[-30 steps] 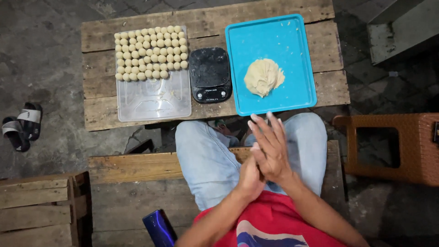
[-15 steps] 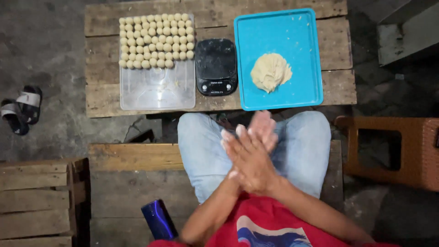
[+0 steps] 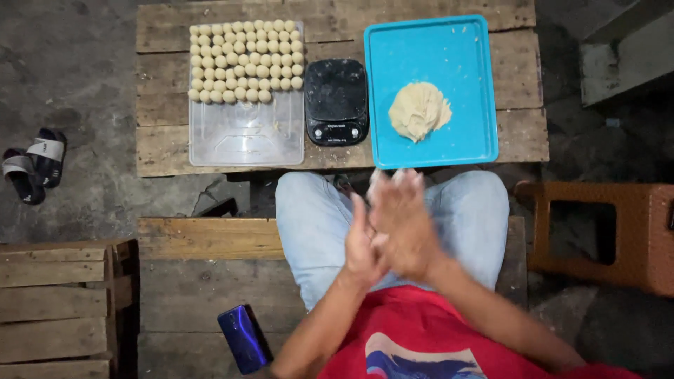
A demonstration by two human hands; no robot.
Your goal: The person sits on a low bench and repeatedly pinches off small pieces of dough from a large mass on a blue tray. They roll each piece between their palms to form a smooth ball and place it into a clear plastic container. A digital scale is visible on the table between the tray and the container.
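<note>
My left hand and my right hand are pressed palm to palm above my lap, fingers stretched out and blurred by motion. What lies between the palms is hidden. Ahead on the low wooden table, a blue tray carries a pale lump of dough. A black kitchen scale stands left of it. Further left, a clear plastic tray has several rows of small dough balls filling its far half.
I sit on a wooden bench with a blue phone lying beside my left leg. A brown wicker stool stands to the right, a wooden crate at the lower left, and a pair of sandals on the concrete floor.
My two hands have stayed together and slid against each other, the right hand moving across the left. The view has shifted slightly; nothing on the table has moved.
</note>
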